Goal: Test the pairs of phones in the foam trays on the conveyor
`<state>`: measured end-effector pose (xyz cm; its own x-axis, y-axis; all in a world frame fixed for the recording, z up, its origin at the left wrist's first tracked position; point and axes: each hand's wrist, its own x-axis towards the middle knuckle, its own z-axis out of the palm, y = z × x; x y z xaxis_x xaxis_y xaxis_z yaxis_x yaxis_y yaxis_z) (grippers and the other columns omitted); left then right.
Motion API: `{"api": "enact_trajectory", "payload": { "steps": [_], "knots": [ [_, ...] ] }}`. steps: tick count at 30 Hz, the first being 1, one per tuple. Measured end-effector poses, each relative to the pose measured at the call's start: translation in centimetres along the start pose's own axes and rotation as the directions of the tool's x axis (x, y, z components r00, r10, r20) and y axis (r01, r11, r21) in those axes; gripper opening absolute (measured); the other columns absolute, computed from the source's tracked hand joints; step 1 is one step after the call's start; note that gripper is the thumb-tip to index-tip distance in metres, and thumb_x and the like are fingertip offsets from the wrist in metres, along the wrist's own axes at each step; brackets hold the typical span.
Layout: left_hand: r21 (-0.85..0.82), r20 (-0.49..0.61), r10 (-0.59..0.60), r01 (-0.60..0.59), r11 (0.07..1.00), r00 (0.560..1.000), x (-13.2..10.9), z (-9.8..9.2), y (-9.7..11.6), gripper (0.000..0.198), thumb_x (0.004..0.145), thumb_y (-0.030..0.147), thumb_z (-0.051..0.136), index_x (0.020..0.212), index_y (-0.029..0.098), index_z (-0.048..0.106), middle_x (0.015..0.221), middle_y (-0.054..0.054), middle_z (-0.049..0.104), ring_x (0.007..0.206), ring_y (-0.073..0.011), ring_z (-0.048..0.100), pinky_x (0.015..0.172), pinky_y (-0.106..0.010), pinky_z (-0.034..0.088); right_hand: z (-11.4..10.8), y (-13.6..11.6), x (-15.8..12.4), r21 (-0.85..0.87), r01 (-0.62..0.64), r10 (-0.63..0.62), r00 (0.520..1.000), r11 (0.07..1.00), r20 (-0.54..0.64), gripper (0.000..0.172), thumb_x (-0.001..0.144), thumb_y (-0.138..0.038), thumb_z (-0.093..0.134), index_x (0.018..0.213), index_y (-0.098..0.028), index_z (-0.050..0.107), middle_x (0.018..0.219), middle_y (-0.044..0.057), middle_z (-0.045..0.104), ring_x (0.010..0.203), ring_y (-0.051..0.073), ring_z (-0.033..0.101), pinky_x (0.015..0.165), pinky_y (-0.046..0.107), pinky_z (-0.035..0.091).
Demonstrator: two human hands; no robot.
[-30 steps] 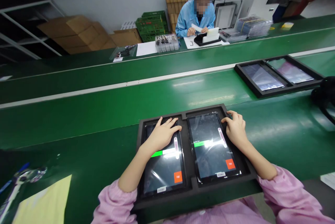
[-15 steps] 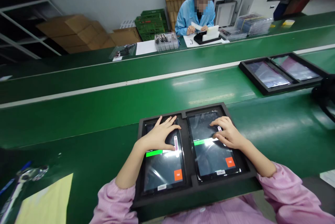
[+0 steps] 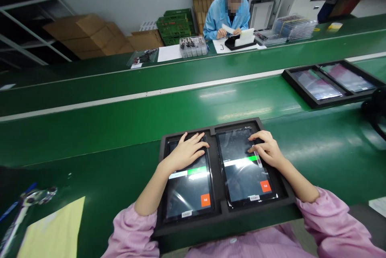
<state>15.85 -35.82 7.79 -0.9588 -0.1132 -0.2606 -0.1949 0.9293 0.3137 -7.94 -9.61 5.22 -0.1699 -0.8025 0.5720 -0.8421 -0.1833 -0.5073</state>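
Two black, glass-screened rectangular tablets [image 3: 241, 185] lie in a black two-compartment tray [image 3: 217, 173] at the green counter's [image 3: 325, 161] near edge. The left hand [image 3: 183, 154], fingers spread, covers one's upper end; the right hand [image 3: 267, 148], thumb and fingertips apart, overlaps the other's right edge.

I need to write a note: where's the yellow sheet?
At the lower left of the head view, the yellow sheet lies on the green bench, left of the nearer black tray.
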Motion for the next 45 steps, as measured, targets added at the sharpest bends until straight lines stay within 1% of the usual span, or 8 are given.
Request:
{"api": "enact_trajectory", "payload": {
  "steps": [4, 7, 12, 15, 17, 24, 35, 45],
  "knots": [
    [0.025, -0.046, 0.032, -0.031, 0.999, 0.998, 0.0, 0.1, 0.0, 0.037, 0.106, 0.042, 0.029, 0.126, 0.033, 0.059, 0.157, -0.008, 0.034, 0.146, -0.0275, 0.031, 0.118, -0.067, 0.010, 0.3, -0.1, 0.2, 0.013, -0.029, 0.030, 0.999, 0.999, -0.017, 0.042, 0.100, -0.021, 0.042, 0.075, -0.024, 0.076, 0.097, 0.004, 0.064, 0.089, 0.020, 0.059, 0.086, 0.041, 0.037],
    [0.046, -0.070, 0.042, -0.039, 0.998, 0.997, 0.1, 0.1, 0.0, 0.040, 0.106, 0.042, 0.026, 0.123, 0.032, 0.061, 0.154, -0.008, 0.039, 0.144, -0.0267, 0.035, 0.118, -0.065, 0.013, 0.8, 0.5, 0.9, 0.032, -0.102, 0.103, 0.994, 0.994, -0.044, 0.047, 0.103, -0.025, 0.041, 0.071, -0.024, 0.074, 0.090, 0.003, 0.064, 0.083, 0.019, 0.060, 0.082, 0.039, 0.038],
    [0.030, -0.092, 0.056, -0.053, 0.998, 0.994, 0.3, 0.1, -0.5, 0.049, 0.105, 0.046, 0.020, 0.121, 0.031, 0.063, 0.152, -0.009, 0.041, 0.142, -0.0263, 0.039, 0.118, -0.064, 0.016, 1.8, 3.5, 4.3, 0.128, -0.234, 0.254, 0.951, 0.964, -0.177, 0.060, 0.106, -0.044, 0.039, 0.060, -0.022, 0.071, 0.067, 0.004, 0.059, 0.069, 0.020, 0.057, 0.070, 0.036, 0.042],
    [-0.005, -0.100, 0.052, -0.053, 0.999, 0.994, 0.1, 0.3, -1.1, 0.052, 0.104, 0.050, 0.018, 0.122, 0.034, 0.064, 0.153, -0.007, 0.040, 0.142, -0.0270, 0.038, 0.118, -0.065, 0.016, 2.5, 5.2, 6.1, 0.133, -0.255, 0.279, 0.937, 0.958, -0.211, 0.067, 0.108, -0.050, 0.034, 0.060, -0.021, 0.070, 0.059, 0.003, 0.055, 0.064, 0.019, 0.055, 0.070, 0.035, 0.044],
    [-0.022, -0.103, 0.043, -0.046, 0.999, 0.994, 0.0, 0.4, -1.4, 0.053, 0.103, 0.053, 0.018, 0.123, 0.035, 0.064, 0.152, -0.006, 0.039, 0.142, -0.0277, 0.038, 0.118, -0.065, 0.016, 2.7, 5.6, 6.6, 0.124, -0.257, 0.278, 0.938, 0.958, -0.206, 0.070, 0.109, -0.053, 0.031, 0.060, -0.021, 0.070, 0.058, 0.003, 0.054, 0.063, 0.019, 0.054, 0.070, 0.035, 0.044],
    [-0.047, -0.085, 0.034, -0.038, 0.998, 0.996, -0.3, 0.0, -1.4, 0.050, 0.103, 0.053, 0.021, 0.126, 0.038, 0.063, 0.154, -0.002, 0.036, 0.143, -0.0260, 0.036, 0.120, -0.062, 0.012, 2.7, 4.7, 6.2, 0.112, -0.208, 0.225, 0.959, 0.972, -0.173, 0.073, 0.109, -0.056, 0.031, 0.058, -0.021, 0.069, 0.060, 0.003, 0.057, 0.063, 0.018, 0.055, 0.068, 0.034, 0.042],
    [-0.077, -0.107, 0.019, -0.027, 0.997, 0.994, -0.3, -0.2, -0.9, 0.048, 0.104, 0.046, 0.022, 0.125, 0.037, 0.064, 0.153, 0.002, 0.039, 0.142, -0.0248, 0.039, 0.123, -0.055, 0.008, 2.0, 4.6, 6.3, 0.107, -0.331, 0.344, 0.930, 0.937, -0.129, 0.076, 0.107, -0.068, 0.030, 0.058, -0.023, 0.068, 0.061, 0.002, 0.058, 0.063, 0.018, 0.056, 0.069, 0.035, 0.045],
    [-0.090, -0.110, 0.035, -0.045, 0.995, 0.993, -0.3, -0.4, -0.8, 0.046, 0.104, 0.046, 0.024, 0.125, 0.036, 0.064, 0.154, 0.003, 0.038, 0.141, -0.0241, 0.040, 0.123, -0.053, 0.008, 2.0, 4.8, 6.2, 0.172, -0.347, 0.368, 0.924, 0.922, -0.109, 0.072, 0.107, -0.065, 0.033, 0.062, -0.022, 0.069, 0.061, 0.004, 0.059, 0.064, 0.019, 0.058, 0.067, 0.034, 0.044]
  ]
}}
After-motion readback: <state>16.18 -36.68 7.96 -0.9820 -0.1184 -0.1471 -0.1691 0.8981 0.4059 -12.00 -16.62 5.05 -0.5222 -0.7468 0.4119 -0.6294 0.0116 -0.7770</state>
